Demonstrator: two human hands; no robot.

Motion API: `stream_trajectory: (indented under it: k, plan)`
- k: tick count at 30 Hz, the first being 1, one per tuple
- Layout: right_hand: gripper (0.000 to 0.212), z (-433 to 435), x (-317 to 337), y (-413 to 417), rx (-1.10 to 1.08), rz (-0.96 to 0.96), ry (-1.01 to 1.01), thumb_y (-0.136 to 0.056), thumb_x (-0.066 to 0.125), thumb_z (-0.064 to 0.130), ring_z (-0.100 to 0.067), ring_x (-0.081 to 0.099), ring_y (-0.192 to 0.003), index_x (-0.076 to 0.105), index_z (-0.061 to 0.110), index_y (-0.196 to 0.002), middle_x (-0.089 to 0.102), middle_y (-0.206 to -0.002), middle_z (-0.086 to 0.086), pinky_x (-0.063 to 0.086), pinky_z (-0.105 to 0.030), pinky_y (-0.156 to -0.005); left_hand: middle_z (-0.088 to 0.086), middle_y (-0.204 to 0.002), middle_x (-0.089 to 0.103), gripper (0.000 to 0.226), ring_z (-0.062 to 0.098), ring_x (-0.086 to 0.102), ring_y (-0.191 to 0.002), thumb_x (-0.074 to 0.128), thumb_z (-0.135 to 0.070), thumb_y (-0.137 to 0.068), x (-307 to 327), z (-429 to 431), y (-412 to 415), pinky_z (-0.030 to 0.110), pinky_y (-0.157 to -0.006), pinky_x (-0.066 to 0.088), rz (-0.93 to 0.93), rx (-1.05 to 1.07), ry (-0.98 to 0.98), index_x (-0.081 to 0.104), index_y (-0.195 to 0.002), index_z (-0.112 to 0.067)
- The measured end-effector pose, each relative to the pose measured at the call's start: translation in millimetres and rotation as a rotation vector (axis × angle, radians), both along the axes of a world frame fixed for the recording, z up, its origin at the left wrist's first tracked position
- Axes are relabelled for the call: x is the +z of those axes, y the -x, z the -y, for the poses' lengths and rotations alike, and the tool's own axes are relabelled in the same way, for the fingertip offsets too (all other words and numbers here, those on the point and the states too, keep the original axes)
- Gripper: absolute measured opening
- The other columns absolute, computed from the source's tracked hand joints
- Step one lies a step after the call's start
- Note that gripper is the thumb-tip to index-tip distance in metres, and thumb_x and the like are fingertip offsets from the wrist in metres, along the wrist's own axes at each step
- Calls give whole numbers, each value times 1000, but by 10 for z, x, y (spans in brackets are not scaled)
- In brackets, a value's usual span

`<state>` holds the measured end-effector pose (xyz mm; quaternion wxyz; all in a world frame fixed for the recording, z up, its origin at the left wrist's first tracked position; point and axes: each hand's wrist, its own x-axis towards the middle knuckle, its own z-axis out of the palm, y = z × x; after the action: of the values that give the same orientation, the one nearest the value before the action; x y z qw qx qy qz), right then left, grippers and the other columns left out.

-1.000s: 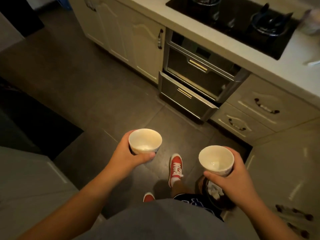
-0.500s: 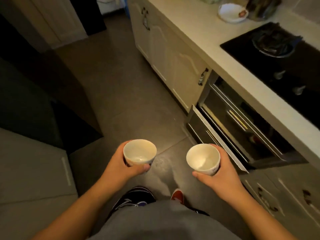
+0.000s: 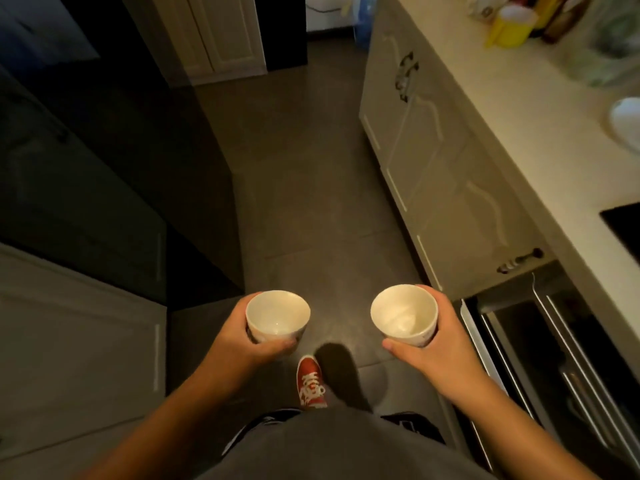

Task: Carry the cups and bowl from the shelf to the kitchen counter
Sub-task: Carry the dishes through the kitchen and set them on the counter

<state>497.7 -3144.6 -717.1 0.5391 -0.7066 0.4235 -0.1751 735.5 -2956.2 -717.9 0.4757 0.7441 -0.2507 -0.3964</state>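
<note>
Two empty white cups are carried upright at waist height over the dark tiled floor. My left hand [image 3: 247, 344] grips the left cup [image 3: 277, 315] from its left side and below. My right hand [image 3: 438, 355] wraps around the right cup [image 3: 403, 315] from its right side. The pale kitchen counter [image 3: 512, 109] runs along the right, higher than the cups and apart from them. A white bowl [image 3: 627, 124] sits on the counter at the right edge, partly cut off by the frame.
A yellow jug [image 3: 510, 26] and bottles stand at the counter's far end. A black hob corner [image 3: 623, 226] is on the right. An oven with an open drawer [image 3: 540, 358] juts out beside my right hand. Dark cabinets [image 3: 86, 185] line the left. My red shoe [image 3: 310, 382] is below.
The view has swung left along the counter, so the hob slid off to the right and the far end came into sight. Both hands keep their cups, level and side by side.
</note>
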Motion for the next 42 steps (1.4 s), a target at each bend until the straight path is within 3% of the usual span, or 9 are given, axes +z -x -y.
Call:
stream_trajectory:
  k: [2,7,11,17,21,24,30,36,42]
  plan:
    - [87,210,46,-104,-27,-7,-2,-50,91,28,14,54,-104,42,62,-114,53,-110,39,50,-5,-71,-36,-103,58,69,-14,56,-98,86,-35,-59,47,310,-216,8,-65,52,-24,-36,3,47,-112,-55]
    - [87,767,101,-196,-107,-28,-25,-45,90,38,10,57,-103,43,60,-115,56,-112,34,48,-14,-77,-16,-113,58,69,-16,57,-97,86,-17,-66,97,1226,-617,5,-67,50,-8,-112,27,45,-116,-43]
    - [88,1316,39,-253,-143,-40,-22,-50,92,29,11,54,-105,42,59,-116,55,-112,36,48,-19,-82,-22,-107,64,69,-10,59,-102,87,-18,-65,69,2008,-847,4,-70,49,-8,-181,50,47,-116,-42]
    - [86,2356,-57,-511,-141,-46,-11,-47,90,37,13,56,-103,44,57,-117,56,-113,36,48,-12,-72,-15,-110,66,73,0,63,-104,87,-38,-52,-22,3075,-1129,20,-72,55,-12,-110,19,50,-114,-47]
    - [84,3107,0,-872,-87,-45,-35,-45,91,49,12,57,-102,47,51,-116,59,-110,33,47,0,-69,-30,-107,63,72,-8,59,-104,87,-36,-54,95,3578,-1305,7,-68,51,24,-80,15,48,-113,-48]
    - [80,3564,45,-1245,-20,-36,-45,-42,83,55,16,56,-100,46,51,-113,61,-107,27,47,-4,-68,-29,-109,62,73,-7,59,-105,88,-28,-59,162,3741,-1444,5,-73,49,19,-49,3,48,-119,-43]
    - [88,4319,-28,-2139,122,-20,1,-52,93,15,-2,55,-106,45,24,-125,57,-113,13,44,-13,-82,-11,-112,65,74,-7,60,-105,86,-29,-55,153,4022,-1910,6,-75,50,33,16,-39,48,-117,-39]
    - [81,4921,-146,-3056,143,5,15,-56,92,14,13,54,-105,44,44,-115,55,-113,25,45,-3,-80,-35,-114,60,73,-10,58,-108,88,-41,-53,-10,4491,-2732,11,-74,50,36,48,-46,47,-108,-66]
    - [84,5451,-119,-3631,61,-25,-27,-57,91,16,17,53,-102,44,51,-117,56,-115,24,46,1,-71,-25,-114,64,75,-6,60,-107,90,-37,-54,13,5332,-3790,12,-70,53,-21,34,-29,50,-116,-52]
